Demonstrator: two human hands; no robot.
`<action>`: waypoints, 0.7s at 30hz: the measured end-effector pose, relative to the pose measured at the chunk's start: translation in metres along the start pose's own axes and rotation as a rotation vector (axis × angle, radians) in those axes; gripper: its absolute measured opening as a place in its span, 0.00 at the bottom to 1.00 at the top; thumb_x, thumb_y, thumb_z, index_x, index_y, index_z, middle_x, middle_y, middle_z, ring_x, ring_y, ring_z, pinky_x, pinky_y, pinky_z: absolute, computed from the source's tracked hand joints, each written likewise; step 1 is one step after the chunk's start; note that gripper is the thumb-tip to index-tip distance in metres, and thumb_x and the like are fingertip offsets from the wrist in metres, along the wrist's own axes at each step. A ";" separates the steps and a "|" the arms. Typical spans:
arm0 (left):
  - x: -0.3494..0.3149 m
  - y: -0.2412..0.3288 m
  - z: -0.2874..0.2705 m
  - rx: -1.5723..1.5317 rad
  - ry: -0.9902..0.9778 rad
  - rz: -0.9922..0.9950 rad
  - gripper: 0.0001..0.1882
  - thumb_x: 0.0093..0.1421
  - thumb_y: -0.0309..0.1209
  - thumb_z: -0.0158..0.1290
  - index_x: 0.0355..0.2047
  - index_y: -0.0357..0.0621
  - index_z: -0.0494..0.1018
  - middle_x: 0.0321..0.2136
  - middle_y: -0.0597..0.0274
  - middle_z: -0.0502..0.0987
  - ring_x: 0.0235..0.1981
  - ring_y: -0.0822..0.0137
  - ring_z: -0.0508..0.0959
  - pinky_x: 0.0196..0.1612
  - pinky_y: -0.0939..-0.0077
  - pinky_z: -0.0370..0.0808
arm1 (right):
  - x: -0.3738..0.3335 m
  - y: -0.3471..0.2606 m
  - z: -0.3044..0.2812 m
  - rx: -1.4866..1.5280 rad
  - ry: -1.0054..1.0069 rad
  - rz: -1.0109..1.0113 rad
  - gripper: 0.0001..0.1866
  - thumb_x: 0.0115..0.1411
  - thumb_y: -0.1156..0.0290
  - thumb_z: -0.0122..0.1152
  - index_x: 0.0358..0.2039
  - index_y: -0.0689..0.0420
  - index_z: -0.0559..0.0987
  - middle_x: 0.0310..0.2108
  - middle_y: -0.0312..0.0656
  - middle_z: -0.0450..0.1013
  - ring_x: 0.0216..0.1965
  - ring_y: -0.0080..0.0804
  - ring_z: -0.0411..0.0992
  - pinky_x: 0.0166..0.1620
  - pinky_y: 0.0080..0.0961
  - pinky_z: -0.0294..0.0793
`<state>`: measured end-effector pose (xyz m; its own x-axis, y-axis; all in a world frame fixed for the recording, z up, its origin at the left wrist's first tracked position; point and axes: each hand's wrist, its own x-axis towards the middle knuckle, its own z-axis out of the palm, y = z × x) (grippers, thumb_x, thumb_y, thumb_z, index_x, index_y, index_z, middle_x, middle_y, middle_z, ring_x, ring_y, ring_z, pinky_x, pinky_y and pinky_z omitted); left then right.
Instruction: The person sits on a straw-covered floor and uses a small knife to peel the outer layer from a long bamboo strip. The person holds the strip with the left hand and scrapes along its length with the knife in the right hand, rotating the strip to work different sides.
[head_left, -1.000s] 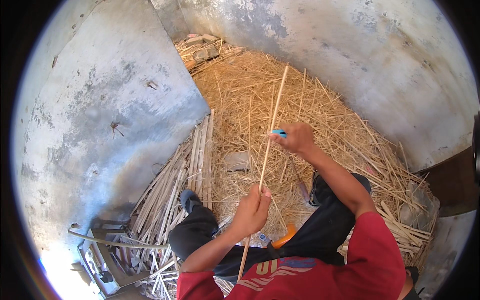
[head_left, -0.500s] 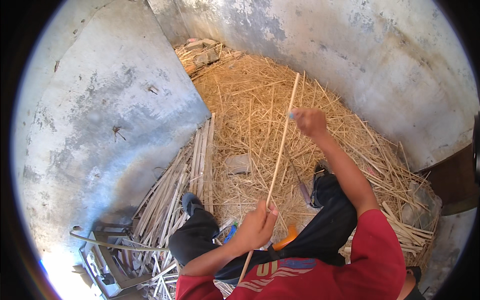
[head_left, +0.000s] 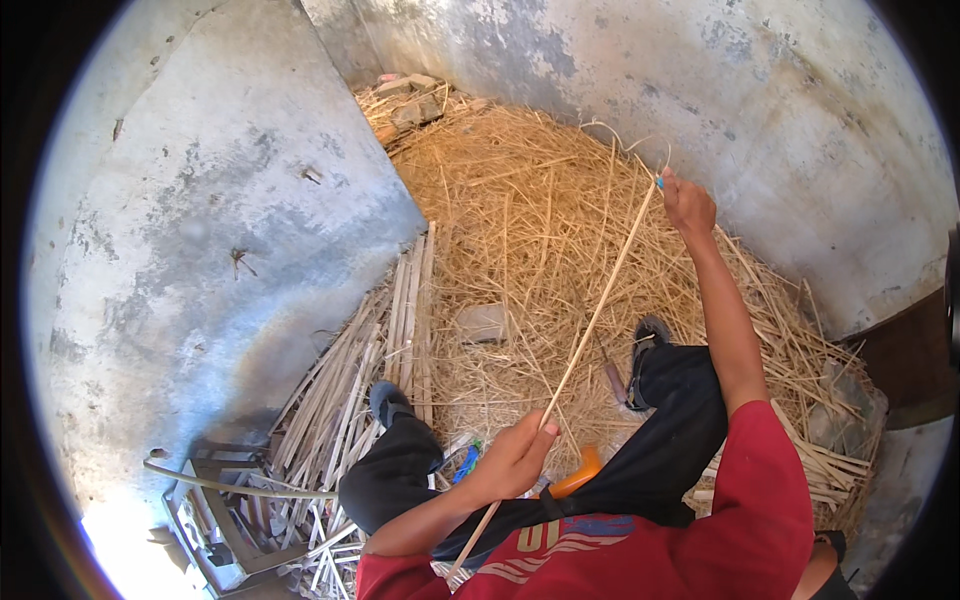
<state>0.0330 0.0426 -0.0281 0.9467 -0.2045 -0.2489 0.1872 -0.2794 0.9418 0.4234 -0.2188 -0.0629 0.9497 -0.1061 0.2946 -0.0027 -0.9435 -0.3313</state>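
Head: left grip (head_left: pixel 513 458) pinches strip (head_left: pixel 598 306), right grip (head_left: pixel 690 207) blue tool (head_left: pixel 660 184); open box (head_left: pixel 275 557) holds scraps (head_left: pixel 259 514).

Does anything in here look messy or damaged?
Yes. Loose pale shavings lie in a messy tangle beyond the shoes, and the grey wall on the left looks blotchy, perhaps peeling. The long strip in the left hand looks unbroken.

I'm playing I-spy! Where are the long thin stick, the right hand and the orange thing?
Long thin stick (head_left: pixel 601 308): head view, on its middle stretch.
Right hand (head_left: pixel 690 207): head view, on the back of it.
Orange thing (head_left: pixel 580 474): head view, on its rounded body.
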 end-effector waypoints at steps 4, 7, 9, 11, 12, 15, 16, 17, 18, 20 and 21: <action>-0.004 -0.001 0.010 -0.038 -0.065 0.049 0.15 0.70 0.41 0.37 0.38 0.44 0.68 0.17 0.70 0.62 0.20 0.75 0.63 0.25 0.76 0.63 | 0.013 0.049 0.000 0.066 -0.077 0.246 0.47 0.62 0.32 0.21 0.28 0.61 0.81 0.30 0.60 0.76 0.36 0.58 0.74 0.41 0.49 0.70; 0.002 -0.026 0.012 -0.222 -0.005 0.003 0.15 0.70 0.41 0.37 0.38 0.44 0.67 0.16 0.72 0.59 0.16 0.77 0.60 0.22 0.79 0.60 | 0.001 0.044 -0.003 0.101 -0.185 0.203 0.49 0.62 0.31 0.21 0.28 0.65 0.81 0.31 0.64 0.75 0.38 0.57 0.75 0.42 0.47 0.71; 0.012 -0.026 -0.003 -0.593 -0.046 -0.334 0.16 0.71 0.41 0.36 0.38 0.44 0.67 0.15 0.72 0.59 0.14 0.78 0.57 0.19 0.80 0.58 | -0.019 0.021 -0.004 0.128 -0.220 0.032 0.47 0.63 0.32 0.24 0.30 0.64 0.81 0.30 0.62 0.75 0.37 0.54 0.75 0.42 0.44 0.72; 0.020 -0.025 -0.006 -0.790 -0.051 -0.311 0.17 0.71 0.42 0.34 0.37 0.44 0.66 0.14 0.71 0.59 0.12 0.78 0.56 0.16 0.82 0.57 | -0.063 -0.016 0.009 0.323 -0.223 -0.187 0.39 0.66 0.38 0.33 0.29 0.61 0.81 0.25 0.56 0.75 0.29 0.48 0.76 0.36 0.42 0.72; 0.023 -0.027 -0.006 -0.851 -0.033 -0.286 0.17 0.71 0.42 0.34 0.36 0.43 0.66 0.14 0.70 0.60 0.11 0.78 0.56 0.16 0.83 0.57 | -0.094 -0.042 -0.003 0.322 -0.335 -0.279 0.32 0.65 0.42 0.40 0.31 0.58 0.82 0.22 0.53 0.75 0.26 0.47 0.75 0.32 0.40 0.72; 0.032 -0.026 -0.003 -0.845 0.043 -0.251 0.17 0.71 0.42 0.34 0.32 0.44 0.65 0.15 0.70 0.60 0.12 0.77 0.58 0.17 0.82 0.59 | -0.176 -0.089 -0.020 0.276 -0.284 -0.638 0.29 0.60 0.40 0.49 0.20 0.53 0.77 0.13 0.44 0.69 0.16 0.46 0.70 0.21 0.38 0.67; 0.034 -0.027 -0.004 -0.791 0.057 -0.248 0.17 0.71 0.42 0.34 0.31 0.45 0.65 0.14 0.70 0.60 0.12 0.77 0.58 0.17 0.81 0.59 | -0.189 -0.100 -0.034 0.243 -0.285 -0.739 0.31 0.58 0.38 0.49 0.15 0.53 0.74 0.11 0.43 0.66 0.15 0.46 0.69 0.18 0.38 0.65; 0.035 -0.027 -0.005 -0.737 0.072 -0.244 0.17 0.71 0.41 0.35 0.31 0.45 0.65 0.14 0.70 0.60 0.13 0.77 0.59 0.18 0.81 0.59 | -0.190 -0.102 -0.033 0.262 -0.276 -0.761 0.32 0.58 0.35 0.48 0.16 0.52 0.74 0.10 0.42 0.66 0.14 0.45 0.69 0.18 0.38 0.65; 0.034 -0.026 -0.003 -0.559 0.133 -0.162 0.17 0.71 0.41 0.35 0.29 0.45 0.64 0.15 0.70 0.61 0.13 0.77 0.59 0.18 0.80 0.59 | -0.191 -0.103 -0.028 0.281 -0.268 -0.782 0.33 0.57 0.33 0.46 0.16 0.52 0.75 0.09 0.42 0.66 0.12 0.44 0.68 0.17 0.38 0.65; 0.030 -0.025 0.004 -0.199 0.247 0.001 0.17 0.70 0.40 0.37 0.27 0.44 0.64 0.15 0.71 0.62 0.14 0.77 0.59 0.19 0.78 0.59 | -0.184 -0.100 -0.013 0.282 -0.166 -0.796 0.35 0.56 0.31 0.45 0.15 0.52 0.74 0.06 0.40 0.63 0.08 0.41 0.66 0.13 0.36 0.62; 0.028 -0.024 0.007 -0.119 0.254 0.018 0.17 0.70 0.39 0.37 0.27 0.43 0.64 0.14 0.66 0.64 0.14 0.72 0.62 0.19 0.74 0.61 | -0.173 -0.098 -0.006 0.290 -0.167 -0.744 0.36 0.56 0.31 0.45 0.14 0.52 0.74 0.06 0.40 0.63 0.09 0.41 0.66 0.13 0.36 0.62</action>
<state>0.0532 0.0367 -0.0593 0.9828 0.0374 -0.1809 0.1846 -0.1629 0.9692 0.2574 -0.1102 -0.0761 0.7054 0.5855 0.3994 0.7064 -0.6275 -0.3276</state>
